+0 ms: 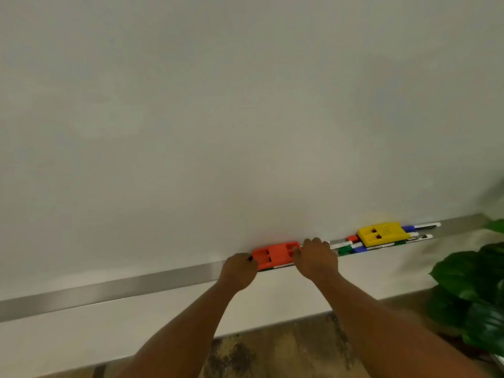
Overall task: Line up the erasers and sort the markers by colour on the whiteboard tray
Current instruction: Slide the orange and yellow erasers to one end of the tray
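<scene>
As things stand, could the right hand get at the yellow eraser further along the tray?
Probably yes. The right hand rests on the end of the orange eraser, and nothing stands above the markers between it and the yellow eraser. The eraser sits on top of markers, uncovered, so a sideways reach looks clear.

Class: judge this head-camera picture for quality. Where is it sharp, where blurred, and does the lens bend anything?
Head view: lighting soft and even, no hard glare on the whiteboard; the orange eraser and both hands are fairly sharp; the plant at the right edge is blurred; marker labels are too soft to read; the tray runs tilted, a wide-angle effect.
</scene>
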